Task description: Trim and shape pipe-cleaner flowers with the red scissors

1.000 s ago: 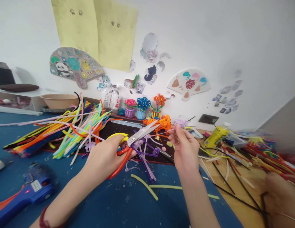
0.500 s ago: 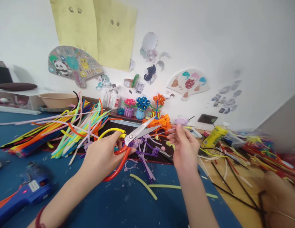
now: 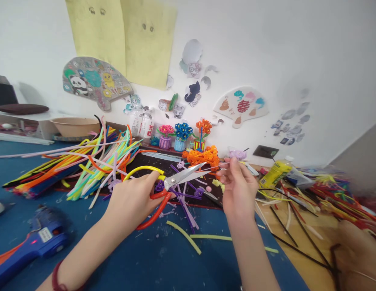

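My left hand [image 3: 132, 198] is wrapped round the handles of scissors [image 3: 178, 178], one loop yellow and the other red. The blades point right and stand slightly apart. My right hand [image 3: 240, 184] pinches a light purple pipe-cleaner piece [image 3: 237, 154], whose curled part shows above the fingertips. From that pinch a thin stem [image 3: 220, 165] runs left to the blade tips; whether it lies between them I cannot tell. Beneath the scissors are purple pipe-cleaner pieces [image 3: 188, 214] on a dark mat.
A blue glue gun [image 3: 42, 238] with a red light lies at left, near a pipe-cleaner bundle [image 3: 63, 165]. Potted pipe-cleaner flowers [image 3: 180, 137] and an orange heap [image 3: 203, 157] stand behind. At right are a yellow bottle [image 3: 275, 171] and another person's blurred hand [image 3: 358, 246].
The scissors have moved slightly right, toward my right hand, and their blades have drawn closer together. My right hand has shifted slightly right, still holding the purple piece.
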`<action>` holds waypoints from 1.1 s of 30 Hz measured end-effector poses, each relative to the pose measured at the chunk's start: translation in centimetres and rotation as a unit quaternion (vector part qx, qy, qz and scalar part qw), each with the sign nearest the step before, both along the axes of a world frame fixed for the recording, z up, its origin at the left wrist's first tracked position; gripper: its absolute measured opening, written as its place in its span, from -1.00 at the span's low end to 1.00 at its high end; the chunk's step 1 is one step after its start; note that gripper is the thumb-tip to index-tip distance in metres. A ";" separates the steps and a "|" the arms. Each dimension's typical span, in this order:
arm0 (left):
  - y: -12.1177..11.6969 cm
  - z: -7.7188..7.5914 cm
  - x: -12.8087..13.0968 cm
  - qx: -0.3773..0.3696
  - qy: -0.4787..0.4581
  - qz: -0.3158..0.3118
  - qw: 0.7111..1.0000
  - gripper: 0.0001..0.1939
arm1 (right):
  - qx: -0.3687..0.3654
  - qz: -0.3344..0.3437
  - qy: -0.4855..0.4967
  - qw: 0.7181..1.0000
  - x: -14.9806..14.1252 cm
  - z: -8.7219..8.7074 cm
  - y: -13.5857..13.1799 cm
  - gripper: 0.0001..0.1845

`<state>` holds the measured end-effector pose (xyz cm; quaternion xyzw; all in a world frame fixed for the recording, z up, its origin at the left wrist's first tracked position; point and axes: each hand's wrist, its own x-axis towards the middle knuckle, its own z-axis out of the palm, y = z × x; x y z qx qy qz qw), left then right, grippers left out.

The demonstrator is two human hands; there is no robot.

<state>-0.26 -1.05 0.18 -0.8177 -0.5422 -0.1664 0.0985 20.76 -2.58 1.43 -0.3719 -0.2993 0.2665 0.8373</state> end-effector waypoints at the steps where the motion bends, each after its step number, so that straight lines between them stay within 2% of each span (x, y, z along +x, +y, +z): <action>1: 0.0 0.0 0.0 0.002 0.003 0.001 1.000 -0.52 | 0.001 0.001 -0.001 1.000 0.0 0.0 0.0 -0.72; 8: 0.2 -0.2 -0.2 -0.008 0.011 0.001 1.000 -0.49 | 0.009 0.003 0.004 1.000 0.1 0.0 0.1 -0.71; 25: 0.1 0.1 -0.3 -0.034 0.000 -0.005 0.999 -0.54 | 0.017 0.010 0.002 1.000 0.4 -0.3 0.3 -0.72; 33: 0.2 0.0 -0.3 -0.042 -0.012 -0.017 0.999 -0.56 | -0.004 0.029 0.017 0.999 0.2 -0.2 0.1 -0.71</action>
